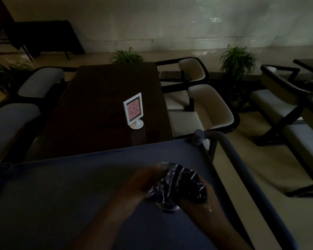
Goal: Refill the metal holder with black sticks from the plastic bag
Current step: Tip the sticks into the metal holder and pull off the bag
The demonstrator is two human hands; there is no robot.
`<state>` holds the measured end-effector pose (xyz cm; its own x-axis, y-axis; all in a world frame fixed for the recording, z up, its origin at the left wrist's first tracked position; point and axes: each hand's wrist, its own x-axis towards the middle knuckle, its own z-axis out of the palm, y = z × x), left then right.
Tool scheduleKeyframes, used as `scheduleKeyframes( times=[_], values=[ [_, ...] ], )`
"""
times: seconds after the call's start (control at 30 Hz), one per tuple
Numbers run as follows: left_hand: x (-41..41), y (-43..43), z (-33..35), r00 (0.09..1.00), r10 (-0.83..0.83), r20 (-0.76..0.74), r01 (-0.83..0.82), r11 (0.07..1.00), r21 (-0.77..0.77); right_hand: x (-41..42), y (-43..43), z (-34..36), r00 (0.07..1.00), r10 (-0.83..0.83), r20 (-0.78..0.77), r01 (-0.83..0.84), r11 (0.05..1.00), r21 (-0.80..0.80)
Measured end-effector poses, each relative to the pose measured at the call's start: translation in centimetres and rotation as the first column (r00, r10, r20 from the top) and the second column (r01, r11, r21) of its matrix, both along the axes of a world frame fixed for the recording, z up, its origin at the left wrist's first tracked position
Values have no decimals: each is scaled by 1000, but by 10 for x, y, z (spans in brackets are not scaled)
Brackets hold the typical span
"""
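Plastic bag (172,186) of black sticks (190,188) sat gripped between the left hand (143,179) and right hand (194,203). Opening it seemed underway; next, sticks needed pulling out for the holder, unseen here.

The plastic bag (163,191) is clear, crumpled and glinting, bunched up at the near right of the blue-grey cart top (61,186). Inside it lies a dark mass of black sticks (189,186), too dim and blurred to tell apart. The left hand (143,180), motion-blurred, grips the bag's left side. The right hand (187,202) meets the bag's near right end, where plastic wraps over the wrist and hides the fingers. A pale curved rim peeks out from under the bag at its near and far edges, apparently the metal holder (171,208), otherwise covered.
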<state>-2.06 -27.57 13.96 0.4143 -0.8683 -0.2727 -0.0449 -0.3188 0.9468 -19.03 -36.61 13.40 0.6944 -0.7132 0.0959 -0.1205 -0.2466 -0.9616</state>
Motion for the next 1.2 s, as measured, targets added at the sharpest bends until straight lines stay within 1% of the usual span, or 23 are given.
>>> scheduleKeyframes(
  times=[0.07,0.13,0.2,0.27,0.3,0.37,0.4,0.43,0.47,0.5,0.53,0.6,0.67,0.73,0.83,0.93,1.0,1.07,1.13,1.2],
  values=[
    [2,-8,-8,993,51,-109,-50,999,11,5,-9,-3,994,-55,-94,59,997,47],
    [1,-19,-8,993,51,-103,-48,998,32,8,-19,-3,985,-66,-160,65,998,-8],
    [0,-27,-8,998,35,-50,-32,998,58,12,-28,2,982,-18,-188,19,1000,-1],
    [4,-33,0,999,5,44,-11,989,148,15,-38,5,972,36,-231,-36,999,5],
    [7,-37,-1,992,-43,119,20,981,194,16,-41,5,966,39,-257,-40,999,-2],
    [11,-44,2,950,-134,283,59,964,259,19,-47,5,962,20,-272,-22,1000,-3],
    [12,-46,2,909,-162,384,54,960,276,20,-48,4,964,8,-267,-9,1000,1],
    [13,-47,0,878,-140,458,17,965,262,22,-48,3,966,1,-258,-2,1000,-5],
    [13,-48,-2,859,-95,503,-27,973,230,23,-48,-1,966,-8,-260,2,1000,-24],
    [13,-47,-5,853,-33,521,-63,984,165,23,-48,-4,958,-21,-285,4,998,-61],
    [13,-45,-8,857,14,515,-77,992,101,24,-47,-8,943,-42,-330,4,993,-114],
    [11,-42,-14,901,94,424,-90,995,-29,24,-45,-14,916,-94,-391,10,977,-213],
    [12,-39,-13,942,160,295,-122,982,-144,24,-43,-18,921,-129,-369,21,959,-283],
    [12,-34,-10,973,135,190,-97,976,-194,23,-42,-19,931,-150,-333,32,942,-334],
    [17,-20,-14,993,1,119,20,984,-175,19,-41,-18,937,-159,-312,63,953,-295],
    [20,-4,-19,998,-60,-9,57,972,-228,13,-44,-16,950,-152,-272,79,962,-263],
    [20,-1,-20,999,-40,-23,32,962,-271,8,-44,-11,960,-145,-239,84,965,-248],
    [19,-2,-16,1000,28,4,-26,958,-286,2,-42,-7,968,-157,-197,112,968,-223],
    [17,-7,-12,988,96,123,-57,956,-288,-4,-40,-5,970,-195,-144,158,960,-233],
    [16,-11,-9,960,150,236,-74,950,-303,-8,-40,-4,966,-239,-93,206,939,-277]
  ],
)
